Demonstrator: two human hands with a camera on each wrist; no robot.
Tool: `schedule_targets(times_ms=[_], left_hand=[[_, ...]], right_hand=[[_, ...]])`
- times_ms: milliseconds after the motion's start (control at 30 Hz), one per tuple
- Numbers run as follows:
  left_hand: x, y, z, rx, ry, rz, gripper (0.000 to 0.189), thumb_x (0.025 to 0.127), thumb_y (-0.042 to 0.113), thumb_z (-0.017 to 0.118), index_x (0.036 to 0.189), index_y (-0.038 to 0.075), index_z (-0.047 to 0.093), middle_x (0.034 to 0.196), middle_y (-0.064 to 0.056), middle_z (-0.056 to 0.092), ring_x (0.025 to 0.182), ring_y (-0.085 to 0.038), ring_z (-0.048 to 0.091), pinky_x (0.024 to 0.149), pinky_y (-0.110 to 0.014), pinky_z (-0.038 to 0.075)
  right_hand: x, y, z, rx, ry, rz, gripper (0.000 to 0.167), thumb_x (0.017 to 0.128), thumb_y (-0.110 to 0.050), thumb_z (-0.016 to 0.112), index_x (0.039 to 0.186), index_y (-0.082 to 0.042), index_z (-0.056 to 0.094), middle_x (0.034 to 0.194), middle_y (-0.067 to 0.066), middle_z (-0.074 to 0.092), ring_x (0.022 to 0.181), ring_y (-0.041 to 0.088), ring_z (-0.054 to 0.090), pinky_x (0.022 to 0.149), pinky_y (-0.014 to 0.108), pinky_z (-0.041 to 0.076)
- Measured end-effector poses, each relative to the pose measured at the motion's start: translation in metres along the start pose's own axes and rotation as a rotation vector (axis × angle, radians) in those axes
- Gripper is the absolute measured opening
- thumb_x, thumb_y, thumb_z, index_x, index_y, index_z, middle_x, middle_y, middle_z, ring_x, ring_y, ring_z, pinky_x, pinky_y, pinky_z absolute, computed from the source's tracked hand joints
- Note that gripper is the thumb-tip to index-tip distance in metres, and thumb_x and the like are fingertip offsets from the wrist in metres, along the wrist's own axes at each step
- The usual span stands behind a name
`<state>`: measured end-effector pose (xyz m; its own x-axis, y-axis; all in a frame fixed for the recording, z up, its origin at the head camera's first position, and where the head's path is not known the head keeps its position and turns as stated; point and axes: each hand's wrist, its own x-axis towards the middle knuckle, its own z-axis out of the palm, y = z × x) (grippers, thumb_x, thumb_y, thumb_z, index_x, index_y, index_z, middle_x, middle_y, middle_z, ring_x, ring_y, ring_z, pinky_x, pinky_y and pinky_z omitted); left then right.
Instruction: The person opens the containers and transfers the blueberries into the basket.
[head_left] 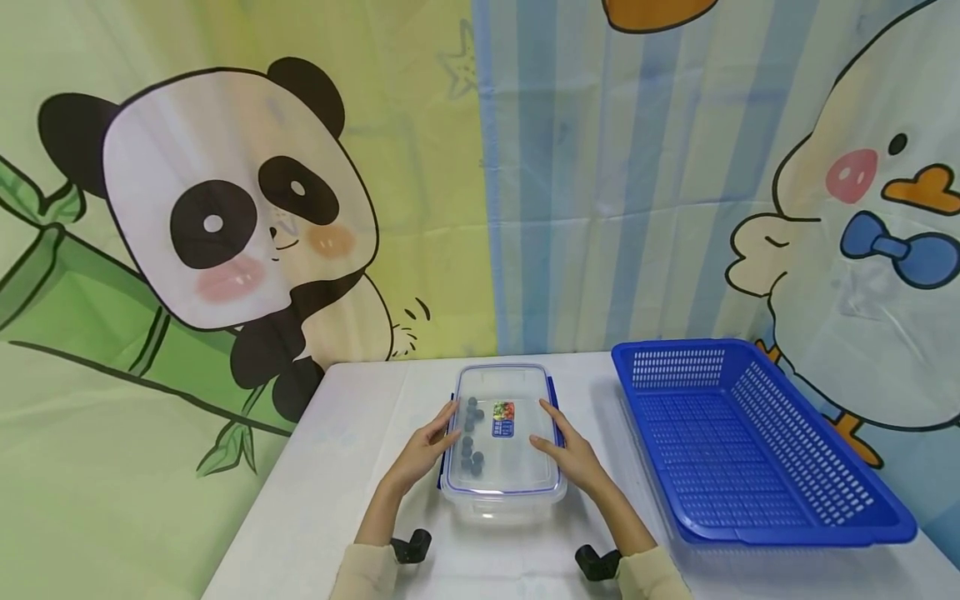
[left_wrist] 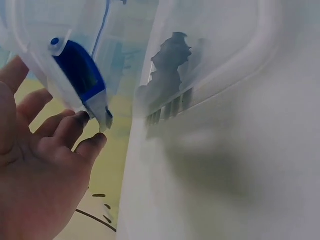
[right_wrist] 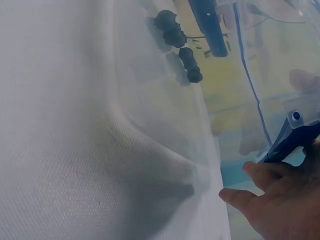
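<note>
A clear plastic food box [head_left: 495,510] stands on the white table. Over it lies its clear lid [head_left: 517,467], with a blue seal line, blue side latches that stick outward, and a small picture label [head_left: 503,419]. Several small dark balls [head_left: 477,460], like blueberries, show through the lid on the box's left side. My left hand [head_left: 418,454] holds the lid's left edge, thumb on top and fingers by the blue latch [left_wrist: 82,70]. On the opposite edge my right hand [head_left: 579,458] does the same, its fingers beneath the latch [right_wrist: 292,142]. Whether the lid sits fully down I cannot tell.
A large blue plastic basket [head_left: 888,521] stands at the right of the table [head_left: 300,533], with clear plastic showing beneath its rim. Black camera mounts [head_left: 412,547] sit at both wrists. A printed curtain [head_left: 420,208] with a panda and a chick hangs behind the table.
</note>
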<state>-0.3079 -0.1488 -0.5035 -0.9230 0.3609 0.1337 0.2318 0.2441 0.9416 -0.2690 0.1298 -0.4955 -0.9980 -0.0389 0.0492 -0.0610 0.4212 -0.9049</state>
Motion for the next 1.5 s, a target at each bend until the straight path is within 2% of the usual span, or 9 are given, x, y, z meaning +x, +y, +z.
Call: schedule_targets(times_ms=[200,300,433,567,667,767,967,1233,1500], left_hand=[[-0.004,0.006,0.003,-0.043,0.001,-0.023,0.063,0.090,0.024,0.060,0.144,0.013,0.030,0.153,-0.007,0.013,0.138,-0.023,0.015,0.110,-0.034,0.019],[-0.009,0.017,0.003,-0.045,-0.006,-0.019,0.063,0.091,0.019,0.060,0.144,0.009,0.029,0.152,-0.010,0.012,0.137,-0.027,0.015,0.110,-0.037,0.019],[-0.014,0.031,0.003,-0.027,-0.020,-0.026,0.063,0.092,0.018,0.058,0.145,0.008,0.027,0.152,-0.009,0.011,0.137,-0.027,0.015,0.110,-0.036,0.020],[-0.015,0.033,0.002,-0.017,-0.025,-0.023,0.063,0.092,0.019,0.058,0.145,0.007,0.026,0.152,-0.009,0.011,0.137,-0.026,0.014,0.110,-0.035,0.020],[-0.014,0.031,0.001,-0.028,-0.026,-0.009,0.064,0.091,0.019,0.059,0.145,0.006,0.025,0.152,-0.010,0.010,0.137,-0.026,0.013,0.110,-0.036,0.019],[-0.009,0.022,0.000,-0.049,-0.023,-0.004,0.065,0.091,0.019,0.060,0.145,0.008,0.025,0.152,-0.009,0.010,0.138,-0.025,0.013,0.110,-0.036,0.018],[-0.003,0.004,-0.001,-0.036,0.008,-0.012,0.065,0.089,0.025,0.062,0.145,0.017,0.029,0.153,-0.006,0.012,0.137,-0.022,0.015,0.109,-0.035,0.020],[-0.004,0.002,0.000,-0.056,0.011,-0.043,0.063,0.089,0.018,0.062,0.144,0.019,0.031,0.152,0.002,0.014,0.138,-0.017,0.016,0.108,-0.031,0.024],[-0.003,0.000,-0.001,-0.078,-0.003,-0.051,0.069,0.085,0.030,0.066,0.144,0.022,0.031,0.153,0.002,0.013,0.137,-0.017,0.017,0.109,-0.032,0.022]], right_hand=[[0.001,0.009,-0.004,0.028,0.007,-0.047,0.054,0.090,-0.052,0.049,0.140,-0.036,0.038,0.145,0.010,0.035,0.129,0.039,0.033,0.100,0.062,0.029],[0.003,0.014,-0.008,0.086,-0.020,-0.083,0.048,0.092,-0.047,0.049,0.138,-0.035,0.042,0.144,0.007,0.037,0.129,0.034,0.035,0.102,0.057,0.030],[0.005,0.019,-0.013,0.185,-0.074,-0.184,0.044,0.095,-0.032,0.051,0.138,-0.023,0.045,0.143,0.010,0.038,0.128,0.033,0.037,0.103,0.052,0.033],[0.005,0.016,-0.018,0.233,-0.115,-0.251,0.043,0.096,-0.023,0.050,0.138,-0.012,0.045,0.143,0.014,0.037,0.128,0.036,0.036,0.102,0.052,0.033],[0.001,0.007,-0.022,0.241,-0.138,-0.260,0.043,0.097,-0.019,0.049,0.137,-0.006,0.044,0.143,0.017,0.036,0.128,0.039,0.033,0.103,0.053,0.032],[-0.003,-0.005,-0.026,0.240,-0.163,-0.259,0.043,0.097,-0.016,0.047,0.137,-0.001,0.041,0.143,0.019,0.034,0.129,0.041,0.030,0.104,0.054,0.030],[-0.003,-0.007,-0.028,0.257,-0.213,-0.232,0.044,0.099,-0.014,0.042,0.141,-0.002,0.036,0.146,0.019,0.028,0.134,0.037,0.023,0.107,0.055,0.022],[0.009,0.016,-0.020,0.274,-0.217,-0.224,0.044,0.100,-0.023,0.041,0.142,-0.012,0.037,0.148,0.013,0.028,0.135,0.033,0.022,0.109,0.053,0.020],[0.003,0.007,-0.022,0.292,-0.237,-0.223,0.045,0.100,-0.019,0.039,0.143,-0.007,0.033,0.148,0.016,0.024,0.135,0.036,0.019,0.109,0.054,0.019]])
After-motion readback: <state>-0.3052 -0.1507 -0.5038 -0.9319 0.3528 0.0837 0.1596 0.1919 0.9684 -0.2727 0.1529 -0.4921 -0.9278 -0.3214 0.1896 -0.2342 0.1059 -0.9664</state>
